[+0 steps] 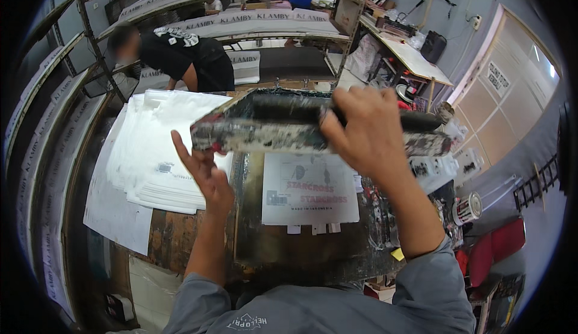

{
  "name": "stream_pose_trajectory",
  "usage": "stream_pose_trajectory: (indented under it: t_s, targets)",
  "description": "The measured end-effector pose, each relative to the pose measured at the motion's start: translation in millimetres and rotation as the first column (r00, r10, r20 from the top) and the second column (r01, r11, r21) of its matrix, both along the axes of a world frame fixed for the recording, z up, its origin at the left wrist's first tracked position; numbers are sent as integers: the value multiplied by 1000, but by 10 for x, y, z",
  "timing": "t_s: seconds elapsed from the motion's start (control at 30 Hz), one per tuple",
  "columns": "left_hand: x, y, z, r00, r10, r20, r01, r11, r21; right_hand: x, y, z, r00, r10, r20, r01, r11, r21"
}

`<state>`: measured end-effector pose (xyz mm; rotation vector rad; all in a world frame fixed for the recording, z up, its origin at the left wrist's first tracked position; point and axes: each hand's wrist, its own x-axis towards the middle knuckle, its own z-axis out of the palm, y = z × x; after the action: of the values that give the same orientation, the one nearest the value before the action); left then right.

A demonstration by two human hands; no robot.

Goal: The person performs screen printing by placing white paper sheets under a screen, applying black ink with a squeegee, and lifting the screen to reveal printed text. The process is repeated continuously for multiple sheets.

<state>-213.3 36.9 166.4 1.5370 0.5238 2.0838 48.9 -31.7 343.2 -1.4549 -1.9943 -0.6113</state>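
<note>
A paint-crusted screen printing frame (265,136) is raised at a tilt over the work table. Across it lies a dark bar that looks like a squeegee (421,120). My right hand (367,126) is closed round this bar, above the frame's near edge; the palm hides part of the grip. Just below the frame's left corner is my left hand (208,174), its index finger stretched out and the others partly bent, holding nothing. Under the frame a white printed sheet (310,207) with red and grey marks lies flat on the stained table (289,253).
A stack of white sheets (162,147) covers the table's left. Beyond it, a person in black (192,57) bends by racks (289,30) of printed sheets. Plastic containers (436,174) and a paint can (468,207) stand at the right, near a red chair (497,244).
</note>
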Motion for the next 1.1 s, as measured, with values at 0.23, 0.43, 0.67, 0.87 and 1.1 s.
stream_pose_trajectory:
  t_s: [0.23, 0.43, 0.67, 0.87, 1.1]
  targets:
    - [457, 1828, -1122, 766, -213, -607, -197, 821, -536, 159, 610, 477, 999, 15, -45, -10, 994, 105]
    - [864, 2833, -1830, 425, 16, -905, -347, 926, -146, 228, 755, 608, 995, 47, -87, -42, 998, 49]
    - [-394, 2311, -1423, 823, -249, -511, -204, 710, -675, 281, 747, 560, 990, 128, -63, -122, 989, 86]
    - [-2434, 917, -1747, 866, 262, -426, -490, 616, -617, 143, 583, 459, 996, 30, -86, -23, 996, 80]
    - [-4476, 716, -1417, 239, 534, -811, -969, 78, -234, 84, 436, 374, 998, -30, -61, 31, 999, 12]
